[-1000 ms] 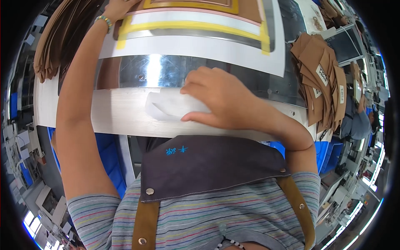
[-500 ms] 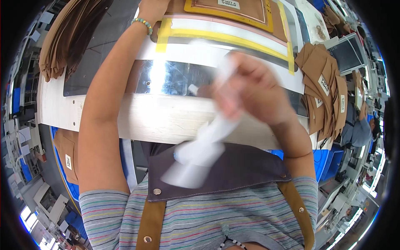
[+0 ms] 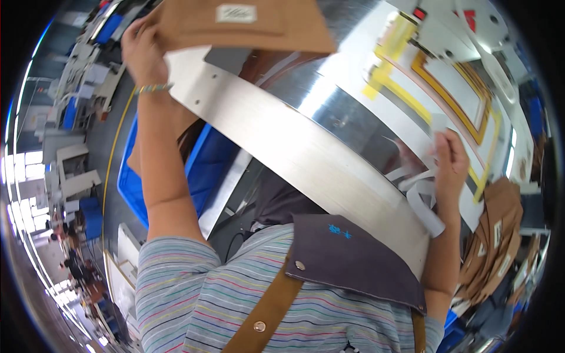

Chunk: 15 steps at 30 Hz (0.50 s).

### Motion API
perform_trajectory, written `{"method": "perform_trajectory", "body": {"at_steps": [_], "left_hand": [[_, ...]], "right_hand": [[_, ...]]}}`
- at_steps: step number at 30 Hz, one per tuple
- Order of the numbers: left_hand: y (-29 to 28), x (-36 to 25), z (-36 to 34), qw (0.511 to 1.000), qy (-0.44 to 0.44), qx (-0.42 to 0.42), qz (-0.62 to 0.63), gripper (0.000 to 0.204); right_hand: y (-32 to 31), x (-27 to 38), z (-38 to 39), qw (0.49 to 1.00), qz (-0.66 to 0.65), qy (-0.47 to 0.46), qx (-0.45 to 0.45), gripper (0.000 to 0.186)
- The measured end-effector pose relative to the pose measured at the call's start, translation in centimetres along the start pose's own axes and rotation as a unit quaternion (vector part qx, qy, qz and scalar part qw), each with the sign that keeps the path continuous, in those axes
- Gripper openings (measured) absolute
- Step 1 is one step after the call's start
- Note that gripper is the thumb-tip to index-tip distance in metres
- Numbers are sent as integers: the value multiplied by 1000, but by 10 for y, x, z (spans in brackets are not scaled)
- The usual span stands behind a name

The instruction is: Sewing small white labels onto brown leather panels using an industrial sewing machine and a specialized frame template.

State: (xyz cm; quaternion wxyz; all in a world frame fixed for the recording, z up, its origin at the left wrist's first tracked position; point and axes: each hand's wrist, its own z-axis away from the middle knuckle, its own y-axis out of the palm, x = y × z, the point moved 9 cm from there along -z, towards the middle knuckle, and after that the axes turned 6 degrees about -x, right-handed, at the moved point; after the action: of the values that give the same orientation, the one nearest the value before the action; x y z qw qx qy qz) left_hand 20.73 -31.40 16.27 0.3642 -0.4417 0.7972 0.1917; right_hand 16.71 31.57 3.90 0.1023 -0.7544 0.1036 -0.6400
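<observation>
My left hand (image 3: 144,56) is closed on the left edge of a brown fabric panel (image 3: 197,36). The panel bears a sewn-on white label (image 3: 236,13) and hangs over the far left end of the worktable (image 3: 259,129). Between the thumb and fingers of my right hand (image 3: 450,162) is a white strip (image 3: 421,203), its loose end curling down over the table. Just beyond that hand lies a template with a mustard-yellow frame (image 3: 482,126), bordered by yellow tape (image 3: 406,100).
A white sewing machine (image 3: 471,35) stands at the far right. Several brown labelled panels (image 3: 494,235) are piled by the table's right end. Below its left edge sits a blue bin (image 3: 206,170) with brown pieces in it.
My view has turned left. My left hand has moved away from the template and holds the brown panel, which is gone from under the yellow frame. The white strip stays in my right hand.
</observation>
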Motion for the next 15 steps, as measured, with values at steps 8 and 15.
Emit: {"method": "perform_trajectory", "body": {"at_steps": [8,15], "left_hand": [[-335,65,87,956,-184,-188,-133,53],[-437,88,258,824,-290,-353,-335,53]], "right_hand": [[-47,-11,-56,981,-163,52,-94,21],[-11,-41,-52,984,-145,99,11,20]]}}
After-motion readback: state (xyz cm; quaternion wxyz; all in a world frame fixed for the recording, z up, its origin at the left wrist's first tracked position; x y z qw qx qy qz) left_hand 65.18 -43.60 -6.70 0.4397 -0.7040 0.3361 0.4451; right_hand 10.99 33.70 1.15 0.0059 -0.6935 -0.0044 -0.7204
